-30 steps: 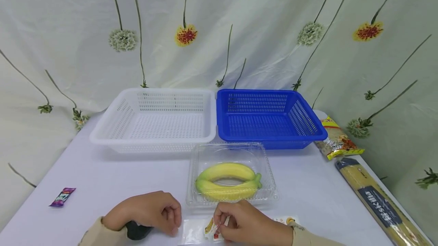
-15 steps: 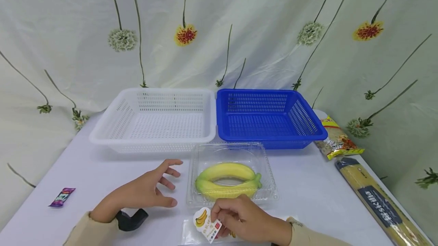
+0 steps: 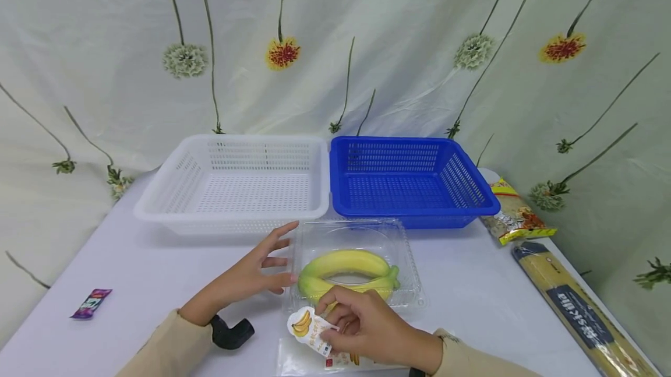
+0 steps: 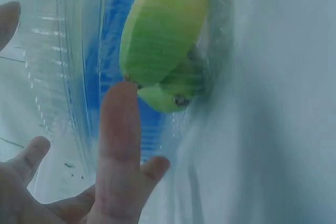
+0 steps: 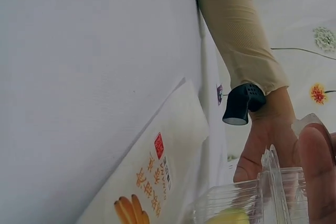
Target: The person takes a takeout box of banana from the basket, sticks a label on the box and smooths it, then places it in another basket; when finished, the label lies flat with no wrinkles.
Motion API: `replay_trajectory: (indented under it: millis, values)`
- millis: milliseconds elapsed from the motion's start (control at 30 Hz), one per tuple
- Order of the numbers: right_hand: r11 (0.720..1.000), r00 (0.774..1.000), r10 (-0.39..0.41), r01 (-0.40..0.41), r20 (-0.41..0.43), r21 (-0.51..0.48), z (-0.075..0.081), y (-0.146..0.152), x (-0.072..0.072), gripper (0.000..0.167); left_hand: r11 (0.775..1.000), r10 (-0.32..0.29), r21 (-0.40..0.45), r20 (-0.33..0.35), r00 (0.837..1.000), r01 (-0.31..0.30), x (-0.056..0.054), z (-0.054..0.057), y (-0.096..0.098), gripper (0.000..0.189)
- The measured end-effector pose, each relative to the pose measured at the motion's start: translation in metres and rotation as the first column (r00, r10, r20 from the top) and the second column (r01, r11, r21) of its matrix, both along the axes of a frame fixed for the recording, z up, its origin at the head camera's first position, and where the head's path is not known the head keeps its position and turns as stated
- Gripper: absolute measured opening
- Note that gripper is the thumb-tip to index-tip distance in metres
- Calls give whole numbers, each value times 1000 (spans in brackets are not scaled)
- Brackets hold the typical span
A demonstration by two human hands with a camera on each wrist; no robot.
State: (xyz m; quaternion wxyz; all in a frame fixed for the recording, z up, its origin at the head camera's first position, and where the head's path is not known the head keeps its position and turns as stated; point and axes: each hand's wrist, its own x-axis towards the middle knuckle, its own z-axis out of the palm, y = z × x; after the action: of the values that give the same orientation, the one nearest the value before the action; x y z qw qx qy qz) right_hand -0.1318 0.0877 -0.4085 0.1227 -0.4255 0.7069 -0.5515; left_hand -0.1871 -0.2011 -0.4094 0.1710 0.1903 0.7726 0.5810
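A clear plastic clamshell box [image 3: 362, 235] with bananas [image 3: 347, 261] inside lies in front of the baskets. My left hand [image 3: 255, 272] is at the box's left side, fingers spread and fairly straight, thumb and fingertips right by its edge. In the left wrist view, one finger overlaps the green banana ends [image 4: 157, 51] seen through the plastic. My right hand [image 3: 369, 327] pinches a white banana sticker [image 3: 306, 324] between thumb and index finger, just in front of the box. Beneath it, a sticker sheet [image 3: 293, 360] lies flat; red and orange print shows in the right wrist view.
A white basket [image 3: 149, 208] and a blue basket [image 3: 414, 212] stand side by side behind the box. At right lie a yellow-edged snack bag [image 3: 516, 214] and a long pack of noodles [image 3: 576, 307]. A small purple wrapped snack [image 3: 91, 303] is at far left.
The right hand has lifted the sticker off the sheet and moved it slightly up and left. The left hand has left the sheet's side, opened, and moved up to the box's left edge.
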Motion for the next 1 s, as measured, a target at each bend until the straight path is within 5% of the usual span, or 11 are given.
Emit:
replay_trajectory:
  millis: [333,633,1000]
  values:
    - [997,995,-82,82,48,-8,14,-5,-5,45,999,36,7,58,998,-36,-1,1,12,101]
    - [982,978,-156,169,138,-87,29,4,-18,37,998,35,39,84,996,-38,-6,-5,13,99]
    - [919,887,-378,395,263,-12,41,21,-54,13,995,29,91,91,995,-37,-6,-9,12,100]
